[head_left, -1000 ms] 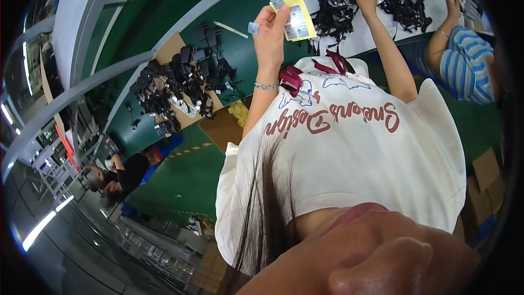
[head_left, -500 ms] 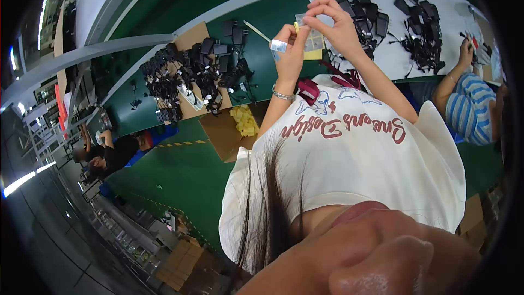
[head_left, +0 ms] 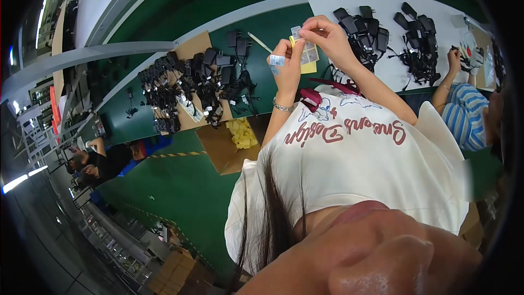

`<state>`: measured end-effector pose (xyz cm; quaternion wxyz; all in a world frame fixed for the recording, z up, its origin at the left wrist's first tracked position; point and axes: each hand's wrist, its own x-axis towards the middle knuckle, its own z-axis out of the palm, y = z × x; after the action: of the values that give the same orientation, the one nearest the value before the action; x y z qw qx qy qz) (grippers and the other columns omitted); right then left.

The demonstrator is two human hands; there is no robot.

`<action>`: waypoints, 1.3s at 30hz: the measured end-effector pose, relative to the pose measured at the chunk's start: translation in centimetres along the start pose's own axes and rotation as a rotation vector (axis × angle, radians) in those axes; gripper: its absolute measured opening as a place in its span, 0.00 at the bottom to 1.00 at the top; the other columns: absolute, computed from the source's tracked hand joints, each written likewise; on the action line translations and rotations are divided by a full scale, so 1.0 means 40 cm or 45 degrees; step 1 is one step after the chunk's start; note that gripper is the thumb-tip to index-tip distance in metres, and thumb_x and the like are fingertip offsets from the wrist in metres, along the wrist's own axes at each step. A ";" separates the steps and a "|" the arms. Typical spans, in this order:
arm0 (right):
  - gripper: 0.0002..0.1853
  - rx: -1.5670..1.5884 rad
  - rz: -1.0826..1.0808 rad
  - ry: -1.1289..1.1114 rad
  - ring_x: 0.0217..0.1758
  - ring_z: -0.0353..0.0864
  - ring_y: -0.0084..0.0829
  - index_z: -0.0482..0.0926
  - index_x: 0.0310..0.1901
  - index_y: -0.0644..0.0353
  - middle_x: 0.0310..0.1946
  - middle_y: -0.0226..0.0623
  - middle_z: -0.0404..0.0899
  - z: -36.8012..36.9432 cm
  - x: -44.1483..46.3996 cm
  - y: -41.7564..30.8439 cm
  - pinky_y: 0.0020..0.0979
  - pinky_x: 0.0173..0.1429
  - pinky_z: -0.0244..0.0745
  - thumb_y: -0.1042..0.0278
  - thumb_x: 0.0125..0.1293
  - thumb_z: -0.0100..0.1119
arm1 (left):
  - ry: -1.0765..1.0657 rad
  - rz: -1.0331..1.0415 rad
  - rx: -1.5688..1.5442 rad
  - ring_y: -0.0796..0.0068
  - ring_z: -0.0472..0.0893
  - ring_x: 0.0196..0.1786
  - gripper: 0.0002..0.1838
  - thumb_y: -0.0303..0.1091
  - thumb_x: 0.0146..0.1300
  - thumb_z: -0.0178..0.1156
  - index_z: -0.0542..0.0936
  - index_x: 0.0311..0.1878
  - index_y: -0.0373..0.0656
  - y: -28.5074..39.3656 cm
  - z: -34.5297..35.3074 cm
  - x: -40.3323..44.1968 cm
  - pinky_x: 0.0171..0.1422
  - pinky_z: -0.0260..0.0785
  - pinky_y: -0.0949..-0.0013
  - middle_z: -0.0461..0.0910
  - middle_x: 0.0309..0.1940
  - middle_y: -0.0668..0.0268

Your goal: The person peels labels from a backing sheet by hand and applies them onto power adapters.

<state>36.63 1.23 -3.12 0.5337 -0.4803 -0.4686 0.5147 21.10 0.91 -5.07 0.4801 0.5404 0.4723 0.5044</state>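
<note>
My left hand (head_left: 285,71) is closed on a sheet of labels (head_left: 309,54), a pale translucent grid with yellow backing showing along its lower edge. Silvery-blue stickers (head_left: 277,60) cling to the back of this hand. My right hand (head_left: 326,38) is pinched at the sheet's upper part, close to my left thumb. What lies between its fingertips is too small to make out. Black power adapters with cords (head_left: 363,35) lie just right of my right hand. More bundled adapters (head_left: 185,84) lie left of my left hand, on brown cardboard.
A white pen-like stick (head_left: 259,41) lies beyond my left hand. Another adapter pile (head_left: 419,46) is farther right on the white sheet (head_left: 393,8). A co-worker in striped sleeves (head_left: 464,117) works at the right. An open carton (head_left: 215,150) with yellow pieces stands below the table edge.
My view has tilted slightly, so the table sits a little lower. Both hands stay together at the label sheet, and more of its grid and yellow backing shows.
</note>
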 end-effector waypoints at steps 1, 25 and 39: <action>0.08 -0.065 -0.042 0.004 0.47 0.80 0.20 0.84 0.46 0.62 0.47 0.29 0.81 0.001 0.002 0.001 0.24 0.57 0.73 0.68 0.70 0.67 | -0.038 -0.073 -0.073 0.91 0.72 0.28 0.14 0.35 0.71 0.68 0.77 0.32 0.37 0.009 0.000 0.001 0.32 0.63 0.79 0.77 0.25 0.75; 0.41 -1.184 -1.045 -1.144 0.66 0.75 0.50 0.58 0.77 0.51 0.61 0.46 0.76 0.216 0.535 0.218 0.44 0.66 0.75 0.69 0.64 0.65 | 0.489 -0.734 -0.520 0.88 0.75 0.38 0.11 0.38 0.74 0.64 0.79 0.40 0.40 -0.013 -0.151 -0.223 0.45 0.68 0.79 0.80 0.35 0.74; 0.62 -1.238 0.105 -0.590 0.54 0.84 0.48 0.53 0.77 0.60 0.53 0.60 0.80 0.456 0.522 0.380 0.44 0.57 0.81 0.44 0.48 0.84 | 0.660 -0.623 -0.626 0.88 0.78 0.43 0.09 0.38 0.75 0.63 0.81 0.44 0.42 -0.043 -0.202 -0.240 0.53 0.69 0.78 0.83 0.39 0.74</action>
<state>17.62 22.78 -16.31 0.1118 -0.5638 -0.7390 0.3515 12.55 -8.14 -7.43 0.5656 0.1375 0.5572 0.5922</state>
